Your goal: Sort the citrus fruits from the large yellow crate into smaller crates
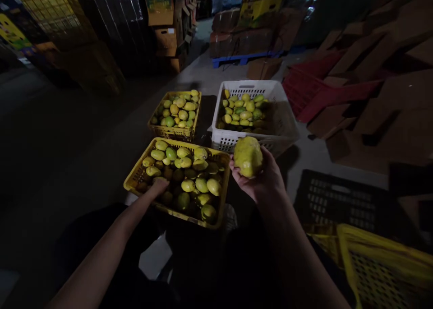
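A large, bumpy yellow-green fruit (248, 157) rests in my right hand (262, 178), whose fingers curl round its underside and left edge. That hand is just right of the near yellow crate (221, 209) and in front of the white crate (286, 115). My left hand (160, 185) reaches down into the left part of the near crate, among yellow and green lemon-like fruits (188, 186); its fingers are hidden in shadow. The white crate holds similar fruits (246, 115) toward its left side.
Behind the near crate stands another yellow crate (158, 129) full of fruit. Red crates (304, 90) and cardboard (399, 124) are piled at the right. A yellow crate (379, 273) sits at the lower right. Boxes rest on a blue pallet (245, 58) farther back.
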`<state>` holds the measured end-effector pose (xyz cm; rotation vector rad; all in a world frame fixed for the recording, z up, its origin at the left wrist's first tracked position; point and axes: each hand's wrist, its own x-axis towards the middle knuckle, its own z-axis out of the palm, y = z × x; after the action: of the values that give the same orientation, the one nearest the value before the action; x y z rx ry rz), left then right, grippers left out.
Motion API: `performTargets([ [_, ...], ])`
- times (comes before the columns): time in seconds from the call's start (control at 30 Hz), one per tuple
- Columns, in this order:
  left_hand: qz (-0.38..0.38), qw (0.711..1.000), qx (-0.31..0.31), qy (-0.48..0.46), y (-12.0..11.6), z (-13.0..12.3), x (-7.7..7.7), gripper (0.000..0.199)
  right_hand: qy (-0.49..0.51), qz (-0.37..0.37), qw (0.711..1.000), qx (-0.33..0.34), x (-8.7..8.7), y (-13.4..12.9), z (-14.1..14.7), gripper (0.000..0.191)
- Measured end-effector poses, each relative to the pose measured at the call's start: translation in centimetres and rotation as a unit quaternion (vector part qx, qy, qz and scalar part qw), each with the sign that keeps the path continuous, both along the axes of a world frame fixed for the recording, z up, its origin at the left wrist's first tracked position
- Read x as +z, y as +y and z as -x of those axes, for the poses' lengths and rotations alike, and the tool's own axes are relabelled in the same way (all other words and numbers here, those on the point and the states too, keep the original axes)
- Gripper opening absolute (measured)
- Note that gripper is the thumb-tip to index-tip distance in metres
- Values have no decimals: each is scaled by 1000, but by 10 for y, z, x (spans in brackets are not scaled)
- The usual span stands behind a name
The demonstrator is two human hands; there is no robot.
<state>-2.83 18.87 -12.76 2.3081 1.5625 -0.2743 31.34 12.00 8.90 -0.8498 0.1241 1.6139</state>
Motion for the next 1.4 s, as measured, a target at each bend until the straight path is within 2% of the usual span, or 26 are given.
performTargets([
  [0.07,27,999,-19,6,6,-6,-10,26,2,0,1000,9,0,-1,-1,42],
  [0.1,37,999,-24,6,8,-9,-15,26,1,2,1000,14,1,-1,0,42],
  [0.17,52,998,-29,-3,11,-14,-23,11,-9,13,1000,19,4,-2,3,41],
  [0.23,64,997,-24,-18,13,-15,-29,16,-22,18,999,24,6,-2,6,40],
  [0.27,70,997,-19,-27,13,-15,-31,19,-28,17,999,26,7,-1,8,40],
  [0.37,87,995,5,-58,14,-11,-35,11,-44,9,998,33,5,1,11,39],
  [0.53,107,986,58,-113,15,-12,-36,21,-48,-4,997,53,-3,3,12,39],
  [0.83,120,970,144,-157,25,-14,-16,21,-58,16,997,44,-5,4,14,37],
  [1.0,87,957,217,-173,36,-27,-4,21,-59,8,997,46,-6,4,17,36],
  [1.1,80,942,250,-207,36,-44,3,33,-61,4,996,67,-9,5,21,37],
  [1.23,92,918,273,-273,27,-61,17,28,-62,5,997,54,-11,8,28,34],
  [1.3,100,904,290,-299,23,-62,24,29,-67,2,997,31,-10,11,34,33],
  [1.4,113,880,323,-329,23,-50,36,35,-85,-11,996,-2,-3,17,43,28],
])
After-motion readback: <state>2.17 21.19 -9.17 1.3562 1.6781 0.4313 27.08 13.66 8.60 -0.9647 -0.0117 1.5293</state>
